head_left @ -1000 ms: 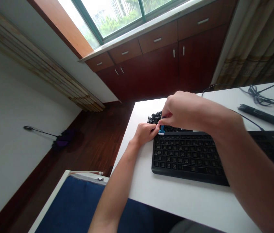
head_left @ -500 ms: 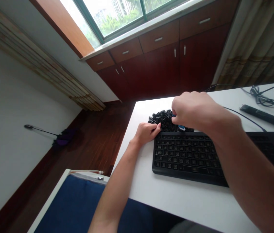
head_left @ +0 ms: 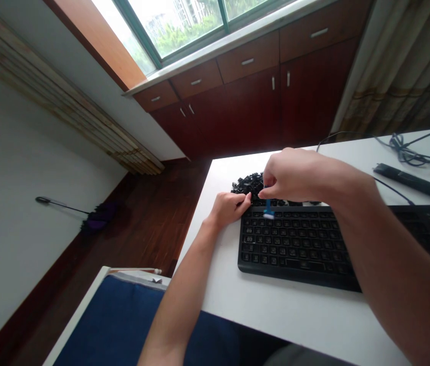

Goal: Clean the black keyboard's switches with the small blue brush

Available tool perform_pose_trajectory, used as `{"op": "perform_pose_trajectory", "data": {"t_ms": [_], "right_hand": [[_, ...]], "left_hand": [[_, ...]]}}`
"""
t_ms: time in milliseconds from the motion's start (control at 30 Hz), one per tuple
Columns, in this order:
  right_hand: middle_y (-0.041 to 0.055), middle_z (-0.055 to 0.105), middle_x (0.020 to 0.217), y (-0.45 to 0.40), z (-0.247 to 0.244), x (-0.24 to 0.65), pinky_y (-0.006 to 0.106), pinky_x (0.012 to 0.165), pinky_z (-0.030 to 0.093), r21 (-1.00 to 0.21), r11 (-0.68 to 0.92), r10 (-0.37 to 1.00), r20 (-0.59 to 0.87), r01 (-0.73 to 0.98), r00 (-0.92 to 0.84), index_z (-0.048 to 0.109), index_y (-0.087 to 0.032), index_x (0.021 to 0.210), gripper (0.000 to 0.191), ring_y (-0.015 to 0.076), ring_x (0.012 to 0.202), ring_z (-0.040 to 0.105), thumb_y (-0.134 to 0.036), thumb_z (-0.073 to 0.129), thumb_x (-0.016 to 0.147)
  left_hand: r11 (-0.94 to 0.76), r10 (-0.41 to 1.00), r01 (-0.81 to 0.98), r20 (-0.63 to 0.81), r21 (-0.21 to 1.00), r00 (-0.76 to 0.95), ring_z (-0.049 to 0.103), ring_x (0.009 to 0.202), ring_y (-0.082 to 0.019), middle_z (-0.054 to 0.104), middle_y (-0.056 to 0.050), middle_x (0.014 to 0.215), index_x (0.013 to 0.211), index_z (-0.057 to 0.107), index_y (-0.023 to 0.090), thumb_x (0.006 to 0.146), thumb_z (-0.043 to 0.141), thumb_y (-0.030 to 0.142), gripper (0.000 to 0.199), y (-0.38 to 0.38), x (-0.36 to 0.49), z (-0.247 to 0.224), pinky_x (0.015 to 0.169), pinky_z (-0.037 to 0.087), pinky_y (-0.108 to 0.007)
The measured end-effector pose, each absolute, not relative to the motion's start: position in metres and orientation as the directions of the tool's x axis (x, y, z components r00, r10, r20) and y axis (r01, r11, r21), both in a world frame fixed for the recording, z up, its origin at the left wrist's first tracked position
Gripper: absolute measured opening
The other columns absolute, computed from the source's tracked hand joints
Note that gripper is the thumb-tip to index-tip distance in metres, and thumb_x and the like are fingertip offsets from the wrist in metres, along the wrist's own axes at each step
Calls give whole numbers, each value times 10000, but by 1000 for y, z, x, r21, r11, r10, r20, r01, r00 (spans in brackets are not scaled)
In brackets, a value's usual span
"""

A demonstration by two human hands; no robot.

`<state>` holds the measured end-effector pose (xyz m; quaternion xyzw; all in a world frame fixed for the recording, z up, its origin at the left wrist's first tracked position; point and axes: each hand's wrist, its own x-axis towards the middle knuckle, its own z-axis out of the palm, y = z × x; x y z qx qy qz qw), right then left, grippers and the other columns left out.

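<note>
The keyboard [head_left: 295, 249] lies on the white counter [head_left: 276, 310], right of centre in the frame, its sockets bare wherever my forearm leaves them in view, so cap removal looks done there. What I take for its loose keycaps [head_left: 246, 184] sit heaped just beyond its upper left corner, none back in place that I can see. My right hand [head_left: 295, 175] has its fingers closed in a pinch on a small blue brush [head_left: 268, 209], its pale head over the upper rows near the left end; blur hides whether it touches. My left hand [head_left: 230, 207] curls by that corner; I cannot tell whether its fingers grip anything. I judge the brushing to be partway, with refitting the caps left.
</note>
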<state>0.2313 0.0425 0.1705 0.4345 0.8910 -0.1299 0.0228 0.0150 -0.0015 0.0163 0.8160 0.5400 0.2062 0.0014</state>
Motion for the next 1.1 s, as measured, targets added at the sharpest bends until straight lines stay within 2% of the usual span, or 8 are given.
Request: {"op": "perform_pose_trajectory", "data": {"t_ms": [133,300,500,600,700,900,1100], "right_hand": [[74,709,756,40,174,226,285,509,340,-255,605,775,-28,754,-631,759,-227,892,319,179,598,588,-495,623,784],[103,711,776,42,175,231,279,512,342,-249,605,770,-56,756,-635,755,-185,925,376,183,615,597,-509,621,787],[115,716,780,48,167,229,291,526,358,-207,611,758,-125,764,-640,760,-187,918,326,205,630,611,-456,660,762],[118,713,788,49,169,227,311,545,371,-141,574,806,-73,806,-587,761,-202,908,277,231,645,621,-414,670,756],[118,716,821,46,174,230,312,562,379,-167,571,814,-15,804,-581,761,-212,935,314,234,668,625,-454,645,771],[113,705,732,38,175,239,286,505,352,-203,589,765,-171,782,-621,766,-177,927,438,201,590,604,-545,675,707],[84,687,666,35,177,240,284,502,351,-187,584,750,-249,790,-613,772,-196,906,409,203,589,607,-536,666,705]], "left_hand": [[-422,883,880,322,220,342,364,437,-70,474,24,468,498,448,160,951,444,355,493,-1,13,16,509,249,-249],[-408,888,885,324,223,328,346,428,-68,460,26,455,498,447,159,963,430,366,509,-1,15,16,513,251,-246],[-415,883,880,335,230,329,300,423,-65,428,33,450,484,431,159,963,434,368,522,-2,16,17,505,243,-250],[-411,884,882,335,231,325,287,425,-64,417,36,451,486,423,158,964,434,361,519,-2,16,17,504,237,-248],[-408,887,883,330,230,324,291,429,-64,416,38,451,490,421,158,961,441,364,514,-2,16,17,506,233,-246],[-403,891,885,323,234,320,308,444,-64,421,36,460,499,417,155,962,437,366,510,-2,16,17,517,236,-246],[-406,890,883,323,237,322,285,444,-64,412,38,462,498,410,155,961,443,362,508,-2,16,17,512,234,-247]]}}
